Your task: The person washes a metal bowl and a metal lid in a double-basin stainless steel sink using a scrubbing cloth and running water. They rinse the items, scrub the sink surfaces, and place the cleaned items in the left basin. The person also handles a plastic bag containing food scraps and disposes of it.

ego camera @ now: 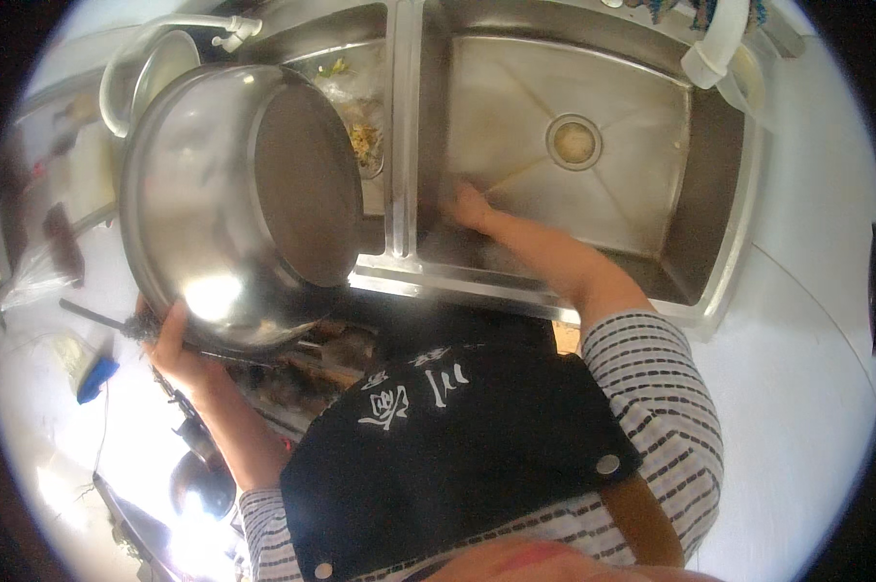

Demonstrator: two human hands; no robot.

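A large stainless steel basin [194,182] is tilted steeply on its side at the left, its flat round bottom towards the right. My left hand [172,353] grips the basin's lower left edge, thumb against the shiny wall. A dark, rough clump [141,325], perhaps a metal scourer, shows by those fingers; whether I hold it is unclear. My right hand [470,209] reaches down into the right sink bowl [503,94], close to its left wall. Its fingers are blurred, and whether they hold anything cannot be seen.
Beyond the basin, the left sink bowl [374,73] has yellowish food scraps [365,145] around its drain. A metal divider [401,131] separates the bowls. White faucets [238,30] reach over the sink, another faucet [707,62] at the right. A blue-and-pale object [97,380] lies at left.
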